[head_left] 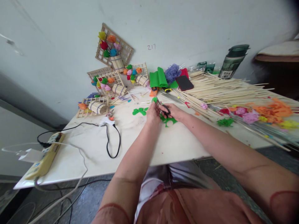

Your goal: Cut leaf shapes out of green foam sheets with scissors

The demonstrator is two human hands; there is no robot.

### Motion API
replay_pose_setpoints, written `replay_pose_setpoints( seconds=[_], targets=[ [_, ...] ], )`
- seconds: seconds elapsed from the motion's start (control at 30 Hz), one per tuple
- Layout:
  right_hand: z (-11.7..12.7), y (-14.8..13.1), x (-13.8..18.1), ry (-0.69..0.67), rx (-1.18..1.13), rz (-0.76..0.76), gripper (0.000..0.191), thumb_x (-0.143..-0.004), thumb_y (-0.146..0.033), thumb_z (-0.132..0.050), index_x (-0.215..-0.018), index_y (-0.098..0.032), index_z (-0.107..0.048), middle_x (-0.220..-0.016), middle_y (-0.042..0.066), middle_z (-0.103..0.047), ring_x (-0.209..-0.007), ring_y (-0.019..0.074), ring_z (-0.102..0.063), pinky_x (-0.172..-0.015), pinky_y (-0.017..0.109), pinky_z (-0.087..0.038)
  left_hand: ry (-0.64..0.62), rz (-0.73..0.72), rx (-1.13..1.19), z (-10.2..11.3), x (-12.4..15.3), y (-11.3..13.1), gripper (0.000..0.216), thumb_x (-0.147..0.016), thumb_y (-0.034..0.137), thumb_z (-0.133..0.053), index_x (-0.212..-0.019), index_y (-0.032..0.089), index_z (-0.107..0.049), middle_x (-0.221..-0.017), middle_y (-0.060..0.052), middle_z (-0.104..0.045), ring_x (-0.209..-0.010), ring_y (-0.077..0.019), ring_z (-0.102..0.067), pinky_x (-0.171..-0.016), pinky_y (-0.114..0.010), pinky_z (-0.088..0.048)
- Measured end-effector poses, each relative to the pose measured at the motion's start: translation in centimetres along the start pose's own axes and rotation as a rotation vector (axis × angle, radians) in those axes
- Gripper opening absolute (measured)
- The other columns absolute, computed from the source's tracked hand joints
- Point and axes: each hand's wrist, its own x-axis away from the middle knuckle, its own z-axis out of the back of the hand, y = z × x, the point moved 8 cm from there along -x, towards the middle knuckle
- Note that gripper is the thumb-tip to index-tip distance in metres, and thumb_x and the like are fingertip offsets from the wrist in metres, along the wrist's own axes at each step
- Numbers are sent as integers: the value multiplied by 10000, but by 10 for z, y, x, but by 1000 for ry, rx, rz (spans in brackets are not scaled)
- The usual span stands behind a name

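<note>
My left hand [153,112] is closed on a small green cut piece [154,100] of felt, held just above the white table [93,146]. My right hand [172,112] grips black-handled scissors [164,108], whose blades point up to the left at that green piece. Under both hands lies a green felt scrap [169,120] with cut-out edges. Several finished green shapes [139,111] lie on the table just left of my left hand.
A large heap of bamboo sticks [221,88] and paper flowers [249,116] fills the right side. Wooden lattice frames with flowers [112,49] lean on the wall. Folded green felt [158,78], a phone [184,82], a glue gun [107,120] with black cord, and a power strip [46,157] at left.
</note>
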Motion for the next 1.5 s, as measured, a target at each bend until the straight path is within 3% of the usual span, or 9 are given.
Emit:
replay_pose_setpoints(
  seconds=[0.4, 0.7, 0.93, 1.27, 1.4, 1.5],
  targets=[
    [-1, -3, 3, 31, 13, -26, 354, -827, -432, -663, -655, -163, -509, -491, -43, -491, -356, 45, -428, -310, 153, -205, 12, 8, -51, -1, 3, -2, 203, -906, 316, -553, -785, 170, -627, -699, -13, -686, -587, -85, -647, -594, -179, -500],
    [-1, -4, 5, 83, -5, -79, 316, -850, -357, -650, -652, -166, -494, -479, -58, -465, -355, 42, -397, -340, 155, -290, -9, 30, -90, -2, 4, -3, 223, -914, 356, -528, -918, 171, -652, -817, -34, -721, -556, -89, -620, -518, -197, -479],
    [1, -6, 3, 31, -15, 9, 328, -818, -422, -682, -707, -167, -509, -519, -45, -509, -365, 50, -443, -300, 160, -167, 35, 3, 18, 2, -2, 1, 115, -907, 254, -550, -944, 189, -636, -932, -34, -739, -712, -85, -684, -646, -174, -523],
    [2, -1, 1, 18, -6, 2, 337, -811, -430, -685, -692, -165, -515, -513, -44, -514, -353, 47, -439, -293, 159, -172, 41, 12, 25, 3, -2, -1, 117, -898, 239, -554, -944, 187, -648, -947, -41, -740, -842, -114, -710, -695, -178, -543],
    [3, -6, 1, 37, -44, 25, 322, -770, -389, -734, -677, -163, -524, -496, -54, -501, -356, 45, -425, -321, 157, -273, 34, -27, -16, 6, -4, 11, 123, -885, 228, -569, -967, 185, -649, -1029, -59, -735, -916, -134, -711, -754, -205, -547],
    [15, -10, -1, 140, -40, 27, 264, -732, -319, -777, -738, -157, -568, -477, -66, -492, -344, 42, -402, -327, 160, -297, 21, -165, -77, 15, -10, 37, 134, -854, 196, -595, -967, 159, -658, -1055, -74, -731, -889, -133, -715, -799, -225, -544]
  ],
)
